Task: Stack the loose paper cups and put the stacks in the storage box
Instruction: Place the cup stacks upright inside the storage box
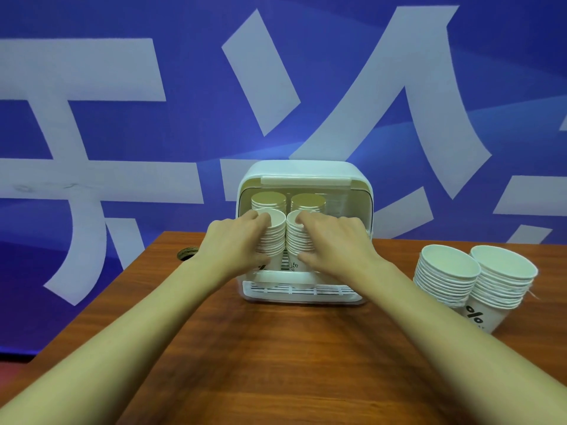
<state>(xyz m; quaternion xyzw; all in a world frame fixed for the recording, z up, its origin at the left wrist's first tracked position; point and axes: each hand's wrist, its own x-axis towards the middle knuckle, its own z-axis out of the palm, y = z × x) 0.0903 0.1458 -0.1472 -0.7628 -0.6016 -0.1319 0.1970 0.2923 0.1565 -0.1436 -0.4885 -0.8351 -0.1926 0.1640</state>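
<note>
A white storage box (pixel 305 171) stands open at the far middle of the wooden table (pixel 276 348). Two stacks of white paper cups (pixel 307 201) stand at the back inside it. At the box's front opening, my left hand (pixel 236 240) grips a cup stack (pixel 273 237) and my right hand (pixel 334 240) grips a second stack (pixel 296 240) beside it. Both stacks are upright and touch each other. On the table to the right stand two more cup stacks (pixel 446 277), side by side, the nearer one printed with a black percent mark.
A white slotted tray (pixel 302 291) sticks out at the box's base. A round cable hole (pixel 187 252) sits near the table's far left edge. A blue wall with large white characters (pixel 122 118) rises behind the table.
</note>
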